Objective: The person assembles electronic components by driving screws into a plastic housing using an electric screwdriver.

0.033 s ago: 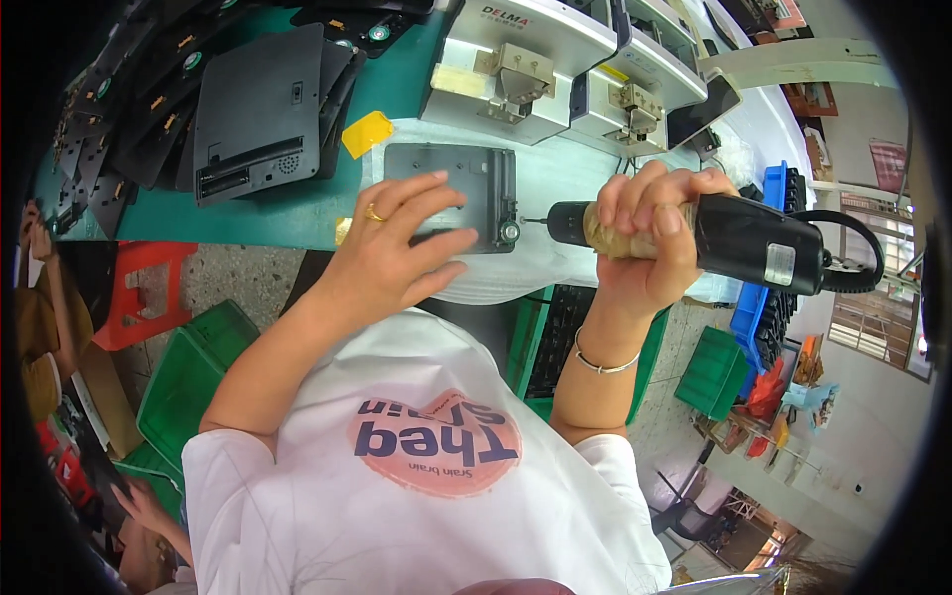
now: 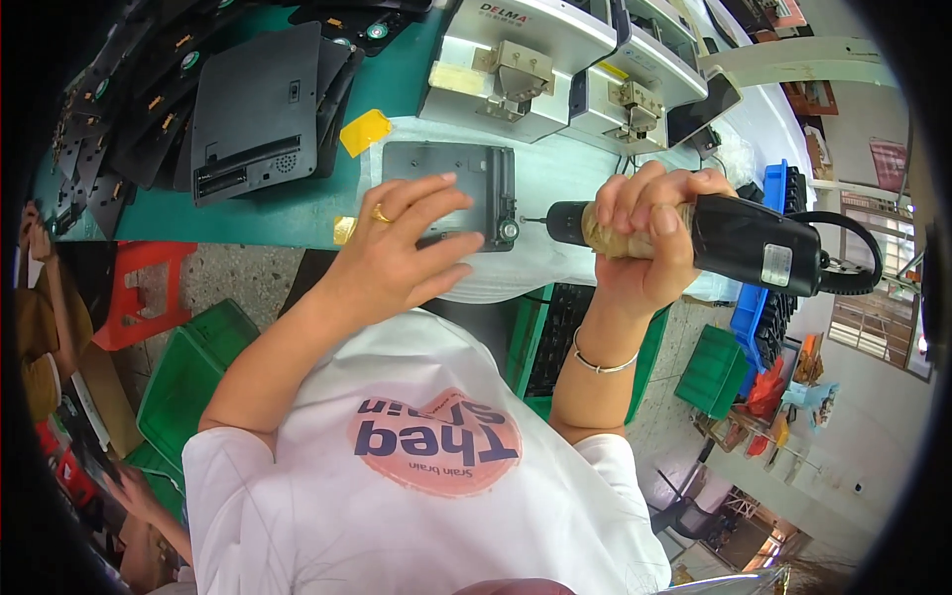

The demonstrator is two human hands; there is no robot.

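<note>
An electric screwdriver (image 2: 759, 238), black with a tape-wrapped grip, lies sideways in my right hand (image 2: 654, 223), whose fingers are wrapped round it. Its thin bit points left and ends just beside the right edge of a dark grey plastic housing panel (image 2: 446, 161). What is on the bit's tip is too small to tell. A round metallic part (image 2: 509, 230) sits at the panel's lower right corner. My left hand (image 2: 397, 243), with a ring on it, is over the panel's lower left, fingers spread and nothing held. Whether its fingertips touch the panel cannot be seen.
Stacked dark panels (image 2: 260, 109) fill the left of the green table (image 2: 273, 223). Two white machines (image 2: 506, 59) with metal fronts stand at the back. A yellow piece (image 2: 365, 132) lies by the panel. Blue trays (image 2: 749, 307) are at the right. Another person's hands (image 2: 40, 238) are far left.
My left hand has shifted very slightly to the right over the panel. The screwdriver and my right hand stay nearly in place.
</note>
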